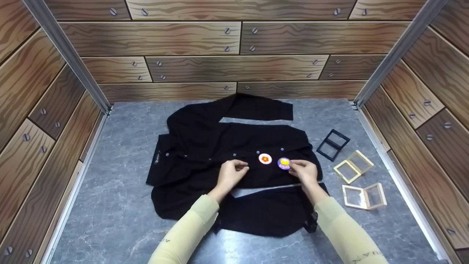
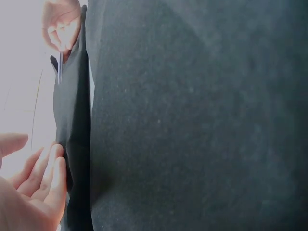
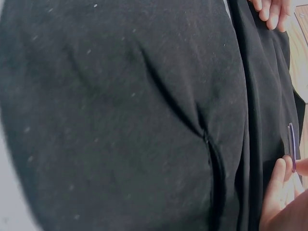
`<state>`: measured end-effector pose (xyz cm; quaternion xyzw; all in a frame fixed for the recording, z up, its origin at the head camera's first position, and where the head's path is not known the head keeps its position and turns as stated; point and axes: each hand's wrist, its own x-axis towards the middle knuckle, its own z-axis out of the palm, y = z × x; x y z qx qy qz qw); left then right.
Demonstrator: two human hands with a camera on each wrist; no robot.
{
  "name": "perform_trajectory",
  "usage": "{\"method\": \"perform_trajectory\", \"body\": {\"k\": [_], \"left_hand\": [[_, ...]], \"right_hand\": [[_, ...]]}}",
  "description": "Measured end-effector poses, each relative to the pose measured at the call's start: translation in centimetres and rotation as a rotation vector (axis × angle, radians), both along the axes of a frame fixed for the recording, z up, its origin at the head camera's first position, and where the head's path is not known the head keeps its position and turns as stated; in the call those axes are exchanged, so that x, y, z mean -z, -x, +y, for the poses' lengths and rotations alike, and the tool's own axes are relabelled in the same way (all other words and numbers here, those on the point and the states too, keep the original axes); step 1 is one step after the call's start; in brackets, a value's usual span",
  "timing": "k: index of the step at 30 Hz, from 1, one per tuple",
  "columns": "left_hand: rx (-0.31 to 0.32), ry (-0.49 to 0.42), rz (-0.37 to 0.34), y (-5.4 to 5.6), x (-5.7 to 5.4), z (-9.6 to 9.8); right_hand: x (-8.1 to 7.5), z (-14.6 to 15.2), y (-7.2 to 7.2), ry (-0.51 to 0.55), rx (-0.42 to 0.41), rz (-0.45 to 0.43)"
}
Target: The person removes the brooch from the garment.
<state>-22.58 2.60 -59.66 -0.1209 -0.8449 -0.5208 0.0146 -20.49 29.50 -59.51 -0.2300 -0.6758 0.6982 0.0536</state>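
Observation:
A black button-up shirt [image 1: 256,135] lies sideways on the grey surface, its collar toward the left. My right hand [image 1: 305,172] pinches a round purple badge with a yellow picture [image 1: 284,163] by its right edge, over the lower part of the shirt. In the right wrist view the same badge [image 3: 291,147] shows edge-on between thumb and fingers. Left of it, a white round badge with a red flower [image 1: 265,158] rests on the shirt front. My left hand [image 1: 231,174] holds nothing; its relaxed fingers [image 2: 57,175] are close to the black cloth, thumb apart.
Right of the shirt stand a black hinged frame case [image 1: 332,145], a yellowish one [image 1: 353,167] and a cream one [image 1: 364,196], the last two opened out. Wood-patterned walls [image 1: 234,40] enclose the grey tabletop [image 1: 121,146] at the back and both sides.

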Motion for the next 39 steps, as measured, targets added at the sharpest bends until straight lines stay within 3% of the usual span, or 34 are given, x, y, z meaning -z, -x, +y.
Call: {"method": "perform_trajectory", "body": {"k": [8,17,24,39], "left_hand": [[-0.010,0.067,-0.030,-0.4,-0.1,0.6],[0.040,-0.003,-0.014,-0.1,-0.2,1.2],[0.080,0.000,-0.002,-0.7,-0.2,1.6],[0.126,-0.037,-0.067,-1.7,-0.3,2.8]], "right_hand": [[0.1,1.0,-0.5,-0.012,0.009,-0.014],[0.4,1.8,-1.0,0.009,0.015,-0.017],[0.2,1.7,-1.3,0.061,0.040,-0.015],[-0.2,2.9,-2.9,0.107,0.040,-0.049]]}}
